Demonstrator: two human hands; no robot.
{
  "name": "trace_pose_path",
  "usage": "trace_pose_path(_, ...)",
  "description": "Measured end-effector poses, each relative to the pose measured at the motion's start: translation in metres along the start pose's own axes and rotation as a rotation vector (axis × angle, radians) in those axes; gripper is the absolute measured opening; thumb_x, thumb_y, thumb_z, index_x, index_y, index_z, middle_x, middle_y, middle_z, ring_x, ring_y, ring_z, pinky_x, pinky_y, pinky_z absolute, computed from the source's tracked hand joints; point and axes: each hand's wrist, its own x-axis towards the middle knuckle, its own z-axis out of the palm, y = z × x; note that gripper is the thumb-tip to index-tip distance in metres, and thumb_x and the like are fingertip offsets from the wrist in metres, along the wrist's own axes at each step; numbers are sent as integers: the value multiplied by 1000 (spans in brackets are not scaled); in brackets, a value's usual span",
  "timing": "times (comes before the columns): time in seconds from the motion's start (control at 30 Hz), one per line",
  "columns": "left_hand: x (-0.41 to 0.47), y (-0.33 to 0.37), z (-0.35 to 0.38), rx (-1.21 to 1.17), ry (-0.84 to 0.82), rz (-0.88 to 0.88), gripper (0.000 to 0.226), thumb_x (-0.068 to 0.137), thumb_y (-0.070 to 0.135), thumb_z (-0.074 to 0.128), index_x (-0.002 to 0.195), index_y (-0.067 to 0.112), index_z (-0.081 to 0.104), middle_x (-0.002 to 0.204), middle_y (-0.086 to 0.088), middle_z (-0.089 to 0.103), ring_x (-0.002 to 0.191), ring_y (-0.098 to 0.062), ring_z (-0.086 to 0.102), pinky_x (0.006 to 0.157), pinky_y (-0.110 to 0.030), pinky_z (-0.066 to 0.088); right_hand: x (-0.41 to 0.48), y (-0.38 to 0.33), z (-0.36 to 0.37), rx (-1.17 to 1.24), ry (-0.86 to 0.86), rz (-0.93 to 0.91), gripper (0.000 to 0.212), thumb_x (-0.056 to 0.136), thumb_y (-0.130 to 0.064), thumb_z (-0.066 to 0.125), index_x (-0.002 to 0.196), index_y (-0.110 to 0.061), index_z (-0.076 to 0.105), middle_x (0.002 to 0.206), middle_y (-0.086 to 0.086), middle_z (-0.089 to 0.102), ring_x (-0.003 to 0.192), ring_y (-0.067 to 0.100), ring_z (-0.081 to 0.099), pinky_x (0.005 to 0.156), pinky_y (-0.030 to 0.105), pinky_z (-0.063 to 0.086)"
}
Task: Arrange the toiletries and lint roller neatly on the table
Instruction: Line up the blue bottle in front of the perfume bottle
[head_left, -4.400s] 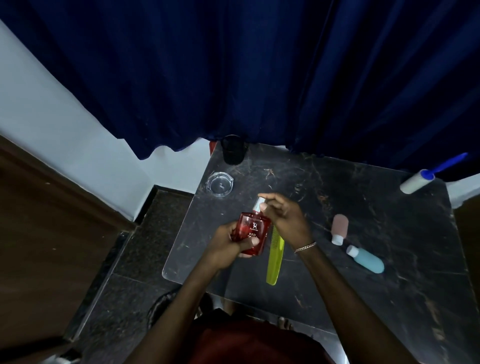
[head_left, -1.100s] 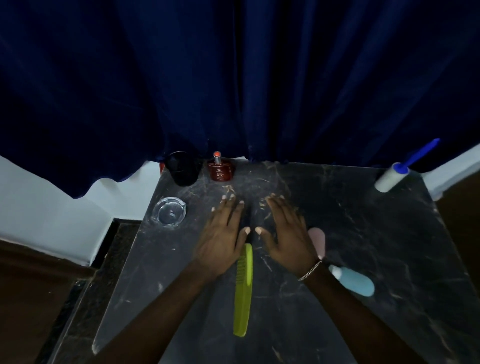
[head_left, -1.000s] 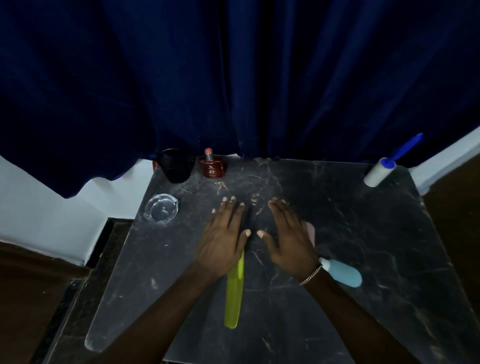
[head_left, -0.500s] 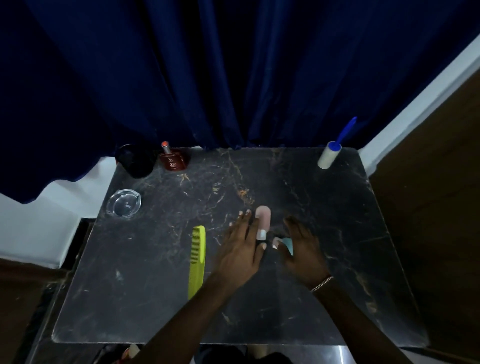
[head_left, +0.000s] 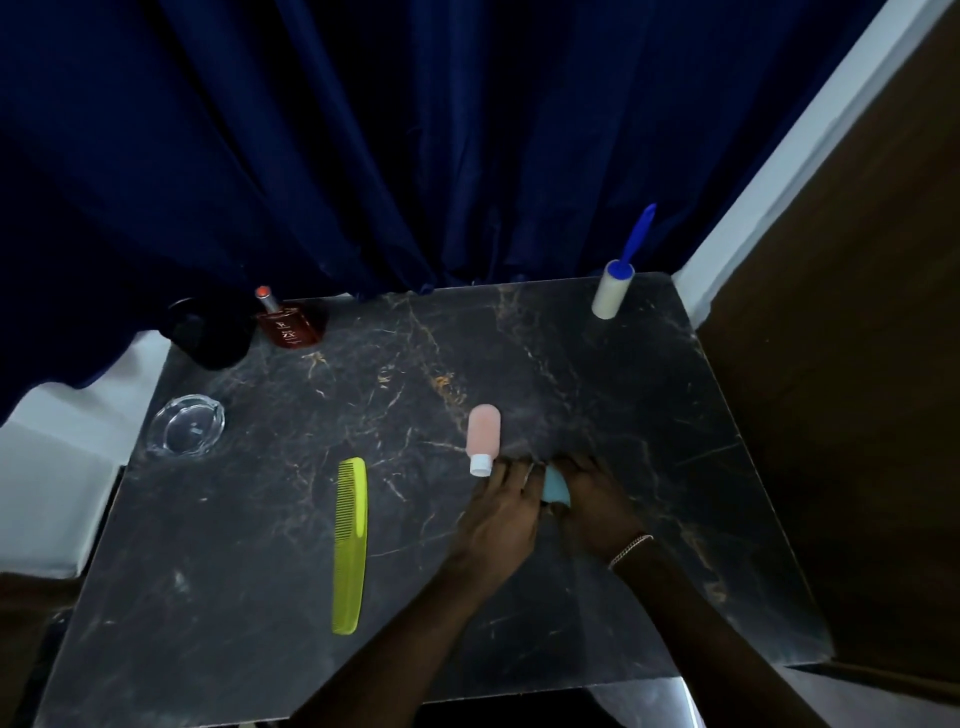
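Blue bottle (head_left: 555, 487) sits grasped between my left hand (head_left: 501, 519) and right hand (head_left: 597, 512); I lift it upright, avoiding the pink bottle (head_left: 483, 437) at 11 o'clock.

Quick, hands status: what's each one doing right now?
Left hand: on the blue bottle, grip unclear.
Right hand: on the same bottle, grip unclear.

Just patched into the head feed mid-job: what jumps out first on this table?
Both hands, left hand and right hand, meet right of centre on the dark marble table around a small light-blue bottle, mostly hidden. A pink squeeze bottle with a white cap lies just beyond them, and a long yellow-green comb lies to their left. A white lint roller with a blue handle sits at the far right corner.
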Motion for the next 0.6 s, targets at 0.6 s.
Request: trace_pose_path(0.6,-15,-55,-70,-623,235,-159,36,106,34,55,140,24,57,129,4,51,116,-13,58,98,-36,52,17,-75,-39,920,111,-71,67,74,-9,86,134,-19,58,126,-5,68,112,7,68,95,22,54)
